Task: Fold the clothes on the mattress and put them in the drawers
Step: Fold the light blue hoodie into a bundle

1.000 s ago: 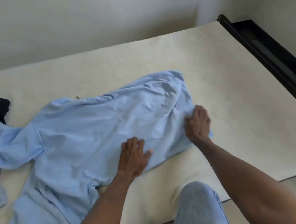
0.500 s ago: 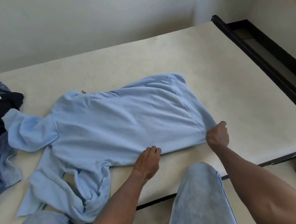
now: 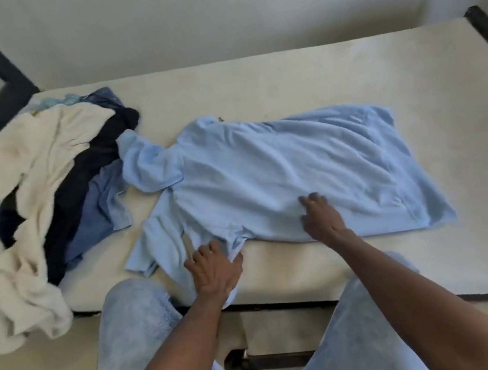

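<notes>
While the light blue sweatshirt (image 3: pixel 282 176) lies spread on the mattress (image 3: pixel 346 74), left hand (image 3: pixel 214 271) gripping its bunched near sleeve, right hand (image 3: pixel 320 217) pressing flat, fingers spread, clothes pile (image 3: pixel 33 200) left.

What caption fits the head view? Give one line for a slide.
Both hands, left hand and right hand, smooth a light blue sweatshirt flat on the mattress beside unfolded clothes.

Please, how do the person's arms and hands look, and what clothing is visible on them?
Both arms are bare to the frame's edge: no sleeves, gloves or watch visible. The left hand and right hand show no clear rings. Light, washed-blue jeans cover the legs.
</notes>
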